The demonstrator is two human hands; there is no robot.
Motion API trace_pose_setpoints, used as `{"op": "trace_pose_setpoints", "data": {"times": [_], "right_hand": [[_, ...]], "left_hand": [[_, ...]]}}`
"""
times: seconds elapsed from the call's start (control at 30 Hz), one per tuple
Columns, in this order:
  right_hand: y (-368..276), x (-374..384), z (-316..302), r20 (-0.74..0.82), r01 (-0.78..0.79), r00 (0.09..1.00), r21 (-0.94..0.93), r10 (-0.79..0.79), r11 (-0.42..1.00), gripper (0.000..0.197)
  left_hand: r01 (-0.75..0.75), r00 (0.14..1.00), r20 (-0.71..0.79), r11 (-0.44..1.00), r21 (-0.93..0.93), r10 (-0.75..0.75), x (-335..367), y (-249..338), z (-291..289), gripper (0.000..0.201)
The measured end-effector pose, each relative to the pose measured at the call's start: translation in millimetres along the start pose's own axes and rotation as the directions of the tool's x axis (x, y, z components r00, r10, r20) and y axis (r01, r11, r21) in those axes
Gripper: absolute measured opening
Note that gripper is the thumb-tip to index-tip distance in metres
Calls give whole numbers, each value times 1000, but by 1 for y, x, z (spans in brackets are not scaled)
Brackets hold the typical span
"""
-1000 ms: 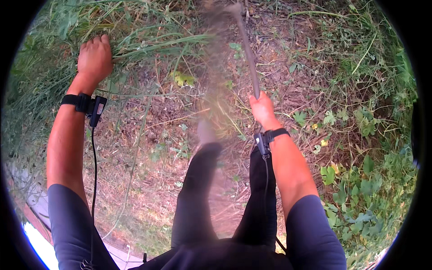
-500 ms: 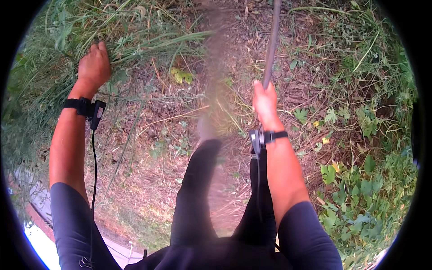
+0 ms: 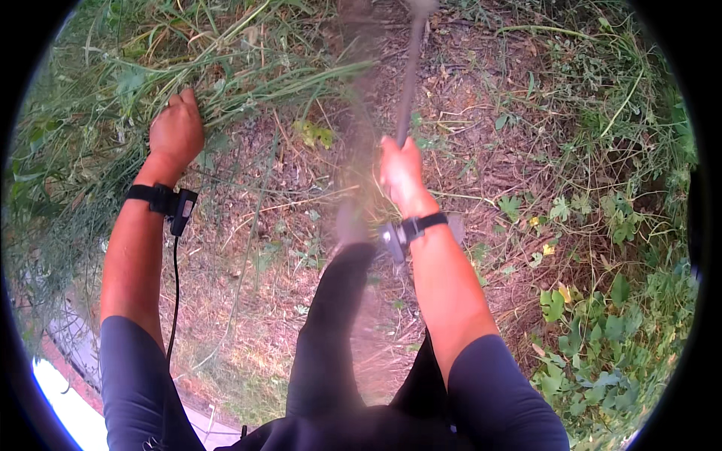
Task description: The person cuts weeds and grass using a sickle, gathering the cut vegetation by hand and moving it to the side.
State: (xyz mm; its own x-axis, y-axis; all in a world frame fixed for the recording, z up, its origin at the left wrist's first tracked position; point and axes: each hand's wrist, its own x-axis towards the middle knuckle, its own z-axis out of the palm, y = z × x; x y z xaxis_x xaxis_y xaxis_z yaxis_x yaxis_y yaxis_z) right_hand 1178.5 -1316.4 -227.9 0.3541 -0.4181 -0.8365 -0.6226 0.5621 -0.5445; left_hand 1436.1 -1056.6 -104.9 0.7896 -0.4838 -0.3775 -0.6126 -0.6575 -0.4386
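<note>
left hand (image 3: pixel 177 137) at the long grass (image 3: pixel 301 81), right hand (image 3: pixel 402 171) on a long-handled tool (image 3: pixel 414 64)
the left looks clenched round stems (image 3: pixel 233 101), upper left; the right grips the handle (image 3: pixel 406 113), the tool's blurred head (image 3: pixel 423 6) at the top edge. the step seems to be steadying grass; a stroke calls for clearance from that hand.

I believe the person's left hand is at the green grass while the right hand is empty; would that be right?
Not quite: the right hand is not empty. The head view shows it gripping a long handle. The left hand is indeed at the green grass.
</note>
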Motion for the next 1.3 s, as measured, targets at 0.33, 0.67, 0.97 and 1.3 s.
{"op": "trace_pose_setpoints", "data": {"times": [0.33, 0.67, 0.97, 1.3], "right_hand": [[55, 9, 4, -132, 150, 980, -5, -150, 989, 32], [3, -8, -15, -38, -57, 997, 274, 70, 960, 13], [-5, 16, 6, -183, 25, 982, 350, 43, 936, 22], [22, -26, -15, -12, -92, 995, 135, 95, 987, 16]], "left_hand": [[-12, 999, -50, 999, -37, 10, 6, 9, -7, 32], [-45, 994, -96, 999, 20, 47, -21, 15, 13, 33], [-42, 995, -87, 999, -10, 41, -28, 17, 9, 33], [-102, 971, -220, 994, -33, 93, -33, 20, 35, 31]]}}
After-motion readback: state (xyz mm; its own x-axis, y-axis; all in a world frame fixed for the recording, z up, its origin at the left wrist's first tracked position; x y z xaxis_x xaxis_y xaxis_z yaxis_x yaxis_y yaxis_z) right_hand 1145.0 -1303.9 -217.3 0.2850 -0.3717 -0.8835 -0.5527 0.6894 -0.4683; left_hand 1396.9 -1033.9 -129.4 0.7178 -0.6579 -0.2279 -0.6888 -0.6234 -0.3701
